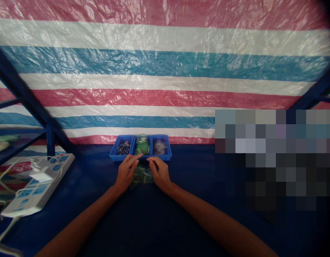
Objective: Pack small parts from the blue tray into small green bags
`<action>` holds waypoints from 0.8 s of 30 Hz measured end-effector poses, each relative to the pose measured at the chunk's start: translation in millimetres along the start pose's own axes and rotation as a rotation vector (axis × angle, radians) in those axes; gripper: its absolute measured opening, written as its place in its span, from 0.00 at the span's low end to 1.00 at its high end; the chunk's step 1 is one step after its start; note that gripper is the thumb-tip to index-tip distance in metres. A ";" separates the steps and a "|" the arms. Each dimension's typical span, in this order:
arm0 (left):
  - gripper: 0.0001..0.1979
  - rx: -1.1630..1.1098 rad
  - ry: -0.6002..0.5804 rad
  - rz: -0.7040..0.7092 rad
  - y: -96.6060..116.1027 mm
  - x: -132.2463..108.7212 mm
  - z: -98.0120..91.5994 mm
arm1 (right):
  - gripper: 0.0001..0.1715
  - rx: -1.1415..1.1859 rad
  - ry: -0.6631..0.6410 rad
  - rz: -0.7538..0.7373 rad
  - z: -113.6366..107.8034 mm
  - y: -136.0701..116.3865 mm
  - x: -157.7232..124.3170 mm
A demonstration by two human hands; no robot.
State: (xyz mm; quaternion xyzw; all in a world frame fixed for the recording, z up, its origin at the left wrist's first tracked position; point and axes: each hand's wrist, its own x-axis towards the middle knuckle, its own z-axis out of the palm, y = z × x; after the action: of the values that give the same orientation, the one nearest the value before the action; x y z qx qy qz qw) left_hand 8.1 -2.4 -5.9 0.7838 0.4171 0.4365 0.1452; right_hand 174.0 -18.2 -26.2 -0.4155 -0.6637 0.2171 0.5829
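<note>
My left hand [126,174] and my right hand [159,173] are close together but apart, their fingertips curled down at 12 o'clock from my wrists. Between and under them lies a clear plastic bag [142,175] of small green parts, flat on the table. My fingers cover its upper end, and I can't tell whether I'm pinching the plastic or only touching it. The dim light and the glare on the plastic make the separate pieces hard to make out.

Just past my fingers, at 12 o'clock, sits a blue plastic tray [122,153] with three compartments. The left compartment holds a heap of small dark-and-silver parts [124,147], too small to identify. The middle one holds a bag of green parts [142,144], and the right one a pale, cloudy bag [159,146] whose contents I can't tell.

At 9 o'clock, a white power strip [38,185] lies on the dark blue table [74,221], with a white plug adapter [43,173] on a second strip and its cables partly cut off by the frame edge. At 3 o'clock, a pixelated block [261,160] hides whatever is there. A striped plastic tarp [165,71] hangs across 12 o'clock.
</note>
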 end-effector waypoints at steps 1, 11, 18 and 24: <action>0.14 -0.015 0.012 -0.005 -1.8 -0.5 0.6 | 0.15 -0.002 0.000 0.002 0.0 0.1 -0.1; 0.09 -0.083 0.149 -0.125 -5.9 -4.6 3.8 | 0.13 -0.009 -0.038 -0.028 0.0 2.5 -0.7; 0.08 -0.084 0.145 -0.126 -4.9 -5.7 2.8 | 0.09 -0.003 -0.139 -0.092 0.2 0.4 -1.2; 0.10 -0.064 0.074 -0.090 -3.7 -5.0 2.1 | 0.12 -0.050 -0.049 -0.039 -0.2 0.6 0.9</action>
State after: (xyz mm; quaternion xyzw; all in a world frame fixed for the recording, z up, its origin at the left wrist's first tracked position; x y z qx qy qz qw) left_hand 6.5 -3.7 -12.2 0.7425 0.4429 0.4714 0.1740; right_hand 174.4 -17.1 -26.1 -0.4113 -0.6909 0.1991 0.5602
